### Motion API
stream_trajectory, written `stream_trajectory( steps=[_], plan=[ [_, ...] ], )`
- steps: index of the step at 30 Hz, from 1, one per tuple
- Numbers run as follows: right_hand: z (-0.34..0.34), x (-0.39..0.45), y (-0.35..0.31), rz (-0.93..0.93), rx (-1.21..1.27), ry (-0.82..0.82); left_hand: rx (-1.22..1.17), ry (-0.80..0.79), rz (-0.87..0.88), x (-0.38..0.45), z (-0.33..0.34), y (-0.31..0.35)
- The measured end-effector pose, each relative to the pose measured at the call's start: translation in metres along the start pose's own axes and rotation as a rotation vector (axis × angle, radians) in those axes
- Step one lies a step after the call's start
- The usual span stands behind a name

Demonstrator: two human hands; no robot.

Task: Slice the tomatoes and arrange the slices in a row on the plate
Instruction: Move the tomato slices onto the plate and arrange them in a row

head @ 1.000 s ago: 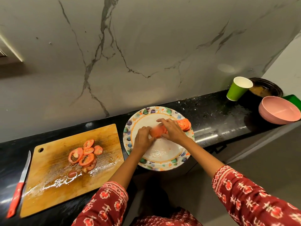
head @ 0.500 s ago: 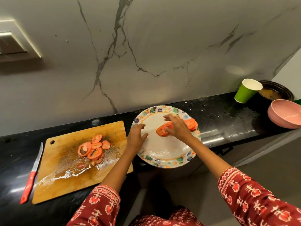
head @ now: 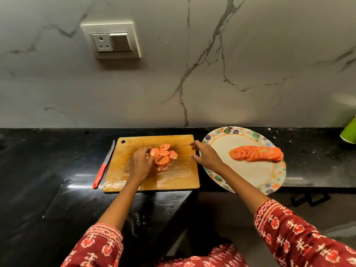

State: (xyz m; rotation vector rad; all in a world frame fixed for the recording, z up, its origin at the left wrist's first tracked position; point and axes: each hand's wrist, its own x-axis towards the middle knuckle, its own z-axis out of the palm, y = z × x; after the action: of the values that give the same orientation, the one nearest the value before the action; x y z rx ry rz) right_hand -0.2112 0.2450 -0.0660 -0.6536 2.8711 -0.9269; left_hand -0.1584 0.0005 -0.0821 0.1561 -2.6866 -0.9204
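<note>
Head view, looking down at a glossy black stone counter (head: 48, 160): we see only forearms and red patterned sleeves (head: 300, 234), the rest of the person cut off by the lower edge. At the far right edge a green cup (head: 349, 132) is mostly out of frame. Our left hand (head: 141, 162), left of centre, covers the near edge of a loose pile of round red tomato slices (head: 163, 155) on the rectangular wooden cutting board (head: 173, 178); its fingers curl onto the nearest slice, though we cannot make out from here whether they have actually pinched it. The lowest slices in the pile are blurred and hard to separate. The board's surface shines wet with juice and has a small round hole at its upper left corner. Our right hand (head: 207, 156), at centre, hangs over the board's right edge just beside the plate, fingers spread and relaxed, holding nothing. To the right of centre, the round paper plate with a multicoloured printed rim (head: 279, 178) overhangs the counter's front edge; on it lies an overlapping row of thin tomato slices (head: 256, 153), running left to right. A slim knife with a red plastic handle (head: 104, 166) lies on the counter just left of the board. In the upper left, a white wall socket and switch (head: 111, 41) is set into grey-veined marble (head: 212, 64).
</note>
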Motion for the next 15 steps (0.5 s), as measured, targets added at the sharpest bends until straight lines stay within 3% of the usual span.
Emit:
stream_trajectory(
  steps=[9,15],
  plan=[
    [0.039,0.023,-0.065,0.017,-0.017,-0.103,0.041,-0.046,-0.1,-0.014,-0.034,-0.038],
    [0.061,0.028,-0.089,0.281,-0.06,-0.121,0.033,-0.102,-0.064,-0.004,-0.029,-0.044]
  ],
)
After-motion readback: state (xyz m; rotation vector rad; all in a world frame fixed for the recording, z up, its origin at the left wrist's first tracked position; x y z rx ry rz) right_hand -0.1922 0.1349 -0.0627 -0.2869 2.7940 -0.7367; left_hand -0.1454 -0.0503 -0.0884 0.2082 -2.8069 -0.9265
